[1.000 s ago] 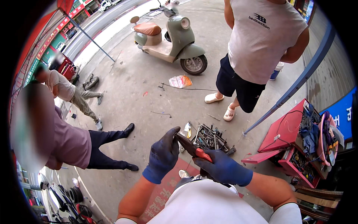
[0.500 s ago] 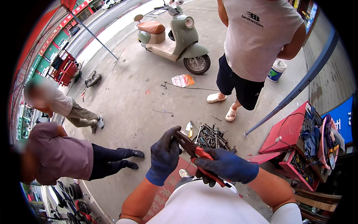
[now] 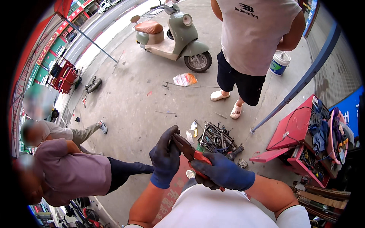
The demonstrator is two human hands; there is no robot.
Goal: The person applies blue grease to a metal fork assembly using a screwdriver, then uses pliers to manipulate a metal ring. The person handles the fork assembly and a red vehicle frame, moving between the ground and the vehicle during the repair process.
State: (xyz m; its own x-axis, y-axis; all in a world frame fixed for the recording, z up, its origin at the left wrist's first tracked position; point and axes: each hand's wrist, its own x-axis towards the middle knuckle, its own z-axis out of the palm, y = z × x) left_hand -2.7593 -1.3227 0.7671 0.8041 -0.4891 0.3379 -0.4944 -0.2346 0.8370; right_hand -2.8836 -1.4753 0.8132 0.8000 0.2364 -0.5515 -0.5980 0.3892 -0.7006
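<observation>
Red-handled pliers (image 3: 183, 145) with dark jaws slant up to the left in front of my chest. My right hand (image 3: 224, 171), in a dark glove with a blue cuff, is closed round their handles. At the jaw tips is my left hand (image 3: 165, 155), gloved alike, its fingers closed against the metal. Whether a small part sits between the jaws and those fingers is hidden. On the ground just beyond my hands lies a heap of metal tools (image 3: 218, 138), with a small green-and-yellow item (image 3: 195, 128) beside it.
A person in a white top (image 3: 256, 36) stands ahead; two more people, one in a purple shirt (image 3: 76, 165), are at the left. A green scooter (image 3: 175, 38) stands beyond. At the right are an open red tool cabinet (image 3: 291, 127), a slanting blue pole (image 3: 298, 93) and a bucket (image 3: 280, 63).
The pliers and both my hands have shifted slightly left. The person in purple has moved right and nearer, and the other person at the left has come closer to them.
</observation>
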